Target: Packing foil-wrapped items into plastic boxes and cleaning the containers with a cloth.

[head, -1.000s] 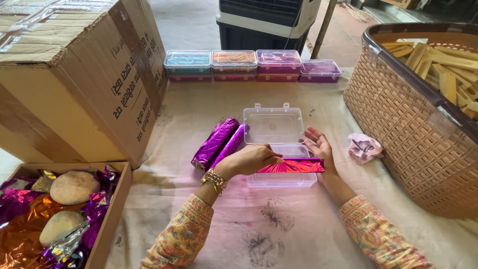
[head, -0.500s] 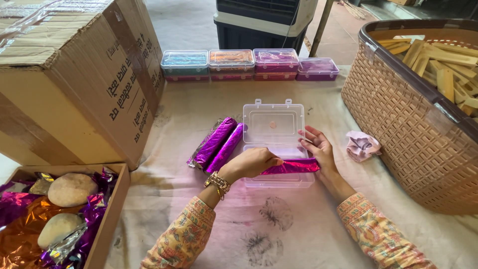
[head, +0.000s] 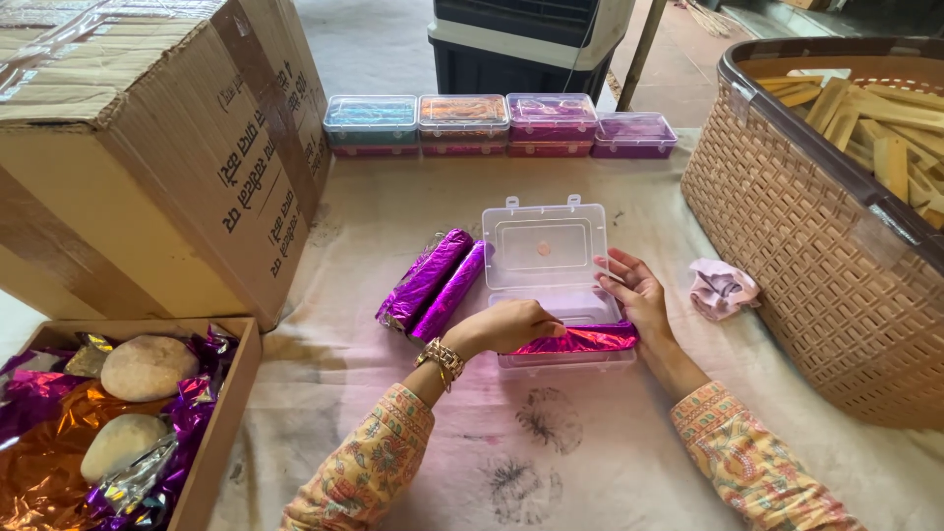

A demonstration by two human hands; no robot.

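Currently, 2 purple foil rolls point(head: 438, 285) lie on the table point(head: 393, 216), just left of the open clear box point(head: 551, 285). Left hand point(head: 506, 324) rests on a third purple roll point(head: 580, 341) lying in the box's front, its grip curled closed on it. Right hand point(head: 634, 295) steadies the same roll, fingers spread apart. A wicker basket point(head: 806, 256) stands at right.

Wrapped roll point(head: 580, 340) in open box point(head: 544, 246)

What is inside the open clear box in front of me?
One purple foil roll lies along the near edge of the clear box, with the left hand and right hand on it. Whatever lies under the hands is hidden.
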